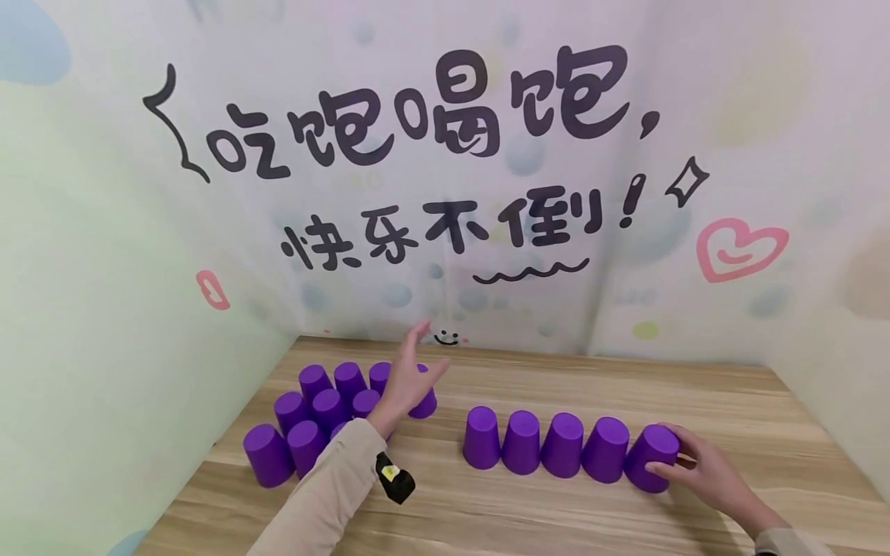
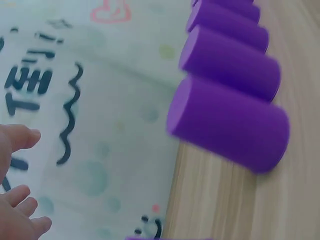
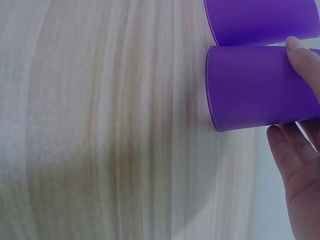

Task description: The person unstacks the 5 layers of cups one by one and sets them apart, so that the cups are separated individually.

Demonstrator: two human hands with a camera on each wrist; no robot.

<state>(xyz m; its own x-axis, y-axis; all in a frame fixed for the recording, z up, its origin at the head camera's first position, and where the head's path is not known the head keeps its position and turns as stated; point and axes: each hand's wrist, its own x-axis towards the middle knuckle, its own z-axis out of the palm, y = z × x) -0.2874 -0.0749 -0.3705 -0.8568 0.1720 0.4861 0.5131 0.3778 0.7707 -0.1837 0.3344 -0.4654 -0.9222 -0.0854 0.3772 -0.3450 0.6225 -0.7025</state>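
Observation:
Upside-down purple cups stand in a row on the right half of the table. My right hand (image 1: 712, 475) grips the rightmost purple cup (image 1: 652, 461), thumb on its near side and fingers around the far side. In the right wrist view that cup (image 3: 255, 90) stands against its neighbour (image 3: 265, 20). Over the cluster of cups on the left, my left hand (image 1: 405, 382) hovers with fingers spread and nothing held. It partly hides a purple cup (image 1: 424, 403) behind it. The left wrist view shows the row's nearest cup (image 2: 230, 122) apart from the left fingers (image 2: 25, 137).
More upside-down purple cups, such as the front-left one (image 1: 269, 457), crowd the left side in several rows, some hidden by my left forearm. A printed wall sheet (image 1: 445, 177) rises behind the wooden table (image 1: 528, 517). Pale walls close off both sides.

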